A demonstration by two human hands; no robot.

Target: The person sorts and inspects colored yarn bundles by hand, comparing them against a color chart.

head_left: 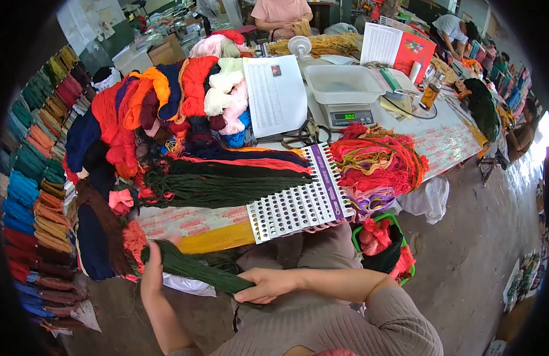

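Observation:
A dark green yarn skein (197, 267) is stretched between my hands over my lap. My right hand (267, 285) is closed round its right end. At its left end is my left hand (153, 255), fingers partly smeared by motion, with the yarn against the palm. On the table before me lies a white perforated card (295, 207) with a purple strip. Dark green, red and orange strands (227, 184) run left from the card's holes. A tangle of red, olive and purple yarn (375, 160) spreads off its right side.
Coloured skeins (138, 113) are heaped at the table's left. Behind the card are a printed sheet (277, 95), scissors (310, 135) and a scale with a white tray (344, 83). A green basket (412, 268) stands right of my lap. A person (280, 15) sits across the table.

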